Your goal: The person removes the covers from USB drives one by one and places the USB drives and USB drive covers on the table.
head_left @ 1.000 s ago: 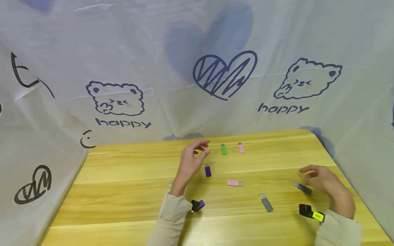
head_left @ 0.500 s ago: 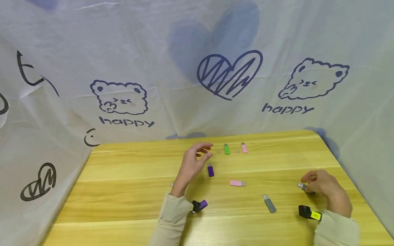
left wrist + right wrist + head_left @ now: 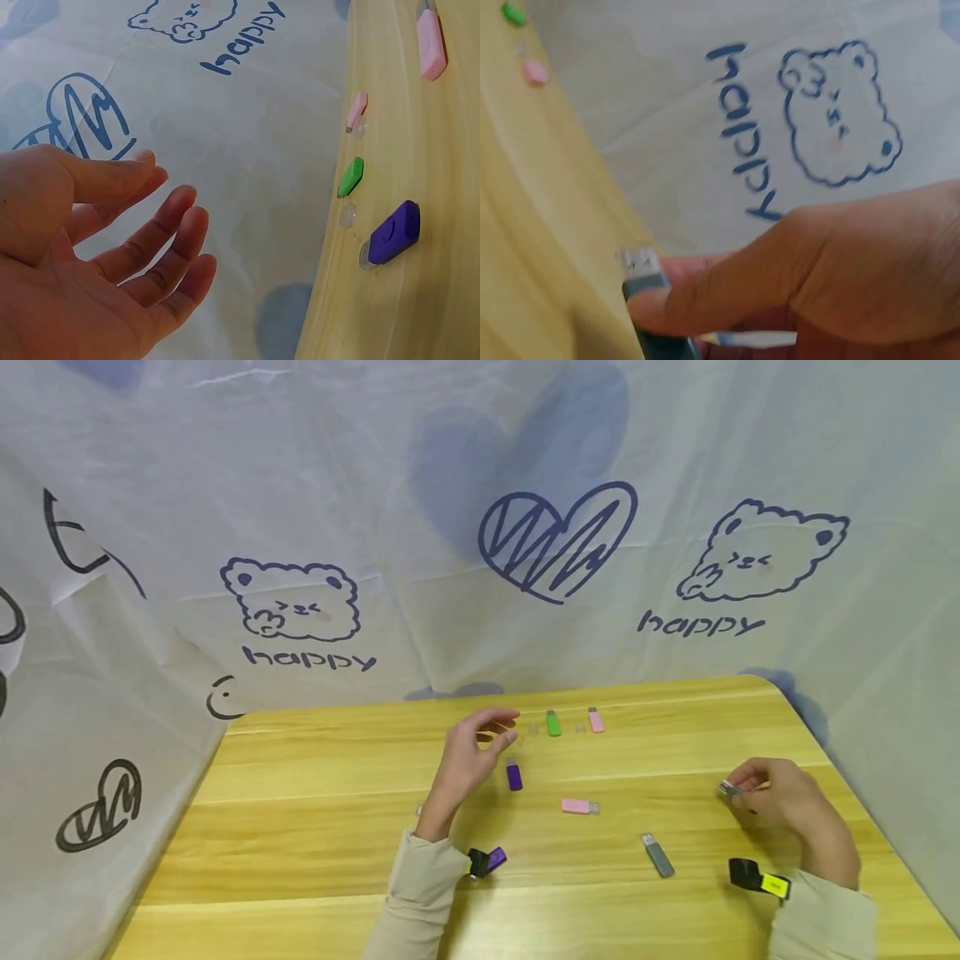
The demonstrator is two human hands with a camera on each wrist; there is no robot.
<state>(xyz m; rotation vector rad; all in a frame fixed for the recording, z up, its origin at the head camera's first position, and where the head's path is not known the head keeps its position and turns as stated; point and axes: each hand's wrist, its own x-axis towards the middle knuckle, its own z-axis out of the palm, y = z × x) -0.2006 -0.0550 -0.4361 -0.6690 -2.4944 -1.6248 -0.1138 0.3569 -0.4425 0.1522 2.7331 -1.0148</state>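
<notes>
Between thumb and fingers my right hand [image 3: 783, 793] pinches a grey USB stick [image 3: 654, 300], its metal plug pointing out past the fingertips. In the head view the stick's plug shows at the left of that hand, over the right side of the table. My left hand [image 3: 474, 752] hovers with loosely bent fingers and nothing in its grasp. Close to it on the table lies a dark purple USB stick [image 3: 513, 775]. A second grey USB stick [image 3: 657, 855] rests left of the right hand. A pink USB stick [image 3: 580, 807] lies near the table's middle.
Toward the back of the wooden table [image 3: 300, 827] are a green USB stick [image 3: 553, 723], another pink USB stick [image 3: 596, 720] and small clear caps [image 3: 581, 727]. Another purple stick [image 3: 497, 859] shows beside the left wrist camera. A printed white cloth [image 3: 420, 610] hangs behind.
My right hand has closed its fingers on the grey USB stick and raised it from the table, slightly away from me. The left hand stays nearly still.
</notes>
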